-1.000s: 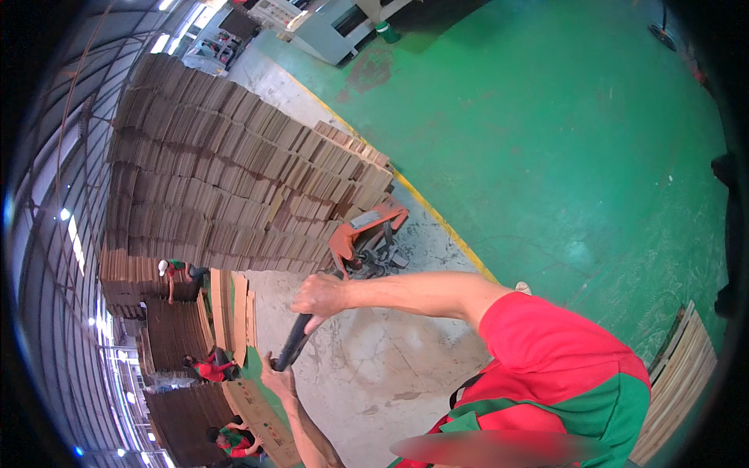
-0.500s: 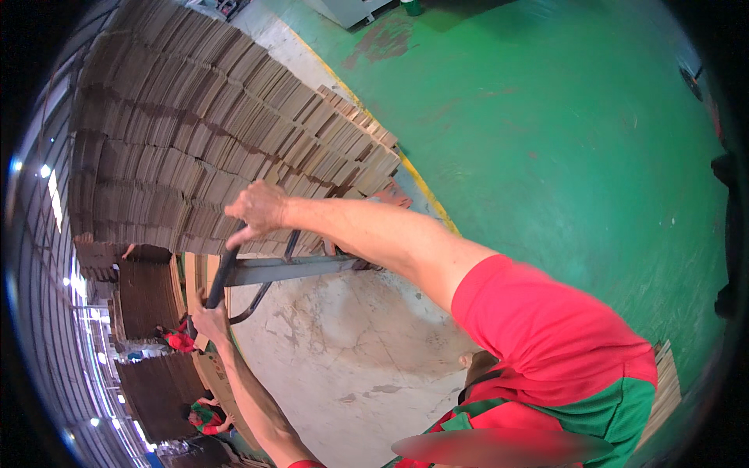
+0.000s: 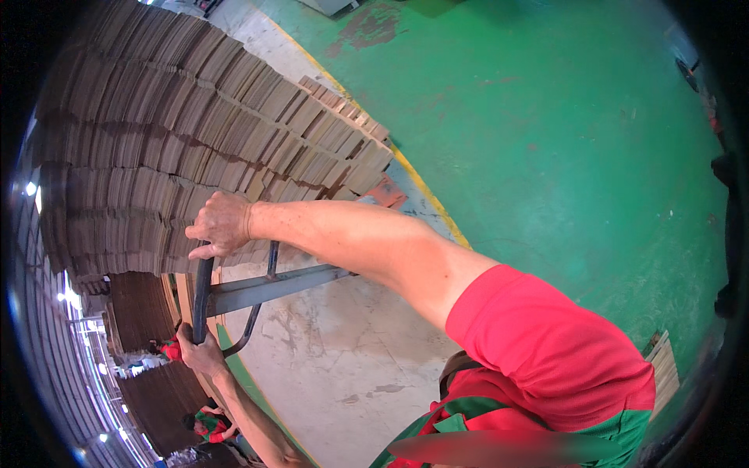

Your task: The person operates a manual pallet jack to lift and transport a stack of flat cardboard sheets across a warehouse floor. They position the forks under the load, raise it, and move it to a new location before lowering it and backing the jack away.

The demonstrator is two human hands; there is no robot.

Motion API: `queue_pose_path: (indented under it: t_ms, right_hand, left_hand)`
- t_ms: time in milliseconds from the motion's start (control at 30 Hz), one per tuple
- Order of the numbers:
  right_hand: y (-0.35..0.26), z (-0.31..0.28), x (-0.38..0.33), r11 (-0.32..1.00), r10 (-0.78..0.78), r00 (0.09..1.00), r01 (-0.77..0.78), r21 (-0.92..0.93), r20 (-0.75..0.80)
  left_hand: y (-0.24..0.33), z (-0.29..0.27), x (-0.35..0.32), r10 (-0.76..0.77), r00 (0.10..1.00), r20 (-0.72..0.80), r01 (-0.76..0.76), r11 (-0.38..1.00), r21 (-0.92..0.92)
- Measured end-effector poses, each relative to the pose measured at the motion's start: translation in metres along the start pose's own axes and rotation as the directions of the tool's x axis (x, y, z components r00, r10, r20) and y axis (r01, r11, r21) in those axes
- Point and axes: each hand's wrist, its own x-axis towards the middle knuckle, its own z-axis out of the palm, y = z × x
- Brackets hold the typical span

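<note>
Both hands on the pallet-jack handle (image 3: 204,292). My right hand (image 3: 221,225) is wrapped closed over the upper end of the dark grip bar; my left hand (image 3: 199,351) is closed round its lower end.

Key relation: the grip bar's long axis runs straight from one hand to the other, with nothing between them but bare bar. The grey tiller shaft (image 3: 273,285) leaves the bar between my hands and runs away to the right, under my right forearm, so the jack's body lies on that side, hidden by my arm. The right hand sits nearer the load; the left is nearer my body.

Edges: the tall stack of flattened cardboard sheets (image 3: 195,140) stands just behind the right hand. Whether my knuckles touch it, I cannot tell. A bit of orange frame (image 3: 388,191) shows at the stack's foot.

Open room: grey concrete floor (image 3: 335,366) lies below the shaft; green painted floor (image 3: 562,132) lies beyond a yellow line (image 3: 425,195). More cardboard stacks (image 3: 144,308) and other workers stand past my left hand.
</note>
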Motion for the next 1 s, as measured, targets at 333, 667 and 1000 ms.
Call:
queue_pose_path:
  t_ms: [333, 667, 1000]
  right_hand:
    - [0.007, -0.006, 0.012, 0.996, -0.094, 0.983, 0.093, -0.013, -0.160]
    - [0.011, -0.007, 0.025, 0.996, -0.082, 0.991, 0.084, 0.016, -0.105]
    - [0.034, -0.005, 0.037, 0.995, -0.099, 0.989, 0.095, -0.042, -0.113]
  left_hand:
    - [0.004, -0.012, 0.009, 0.037, 0.999, -0.013, -0.037, 0.999, 0.014]
    - [0.001, -0.019, 0.010, 0.060, 0.996, -0.072, -0.057, 0.997, 0.053]
    - [0.026, -0.025, 0.014, 0.009, 0.998, -0.069, -0.005, 0.998, 0.059]
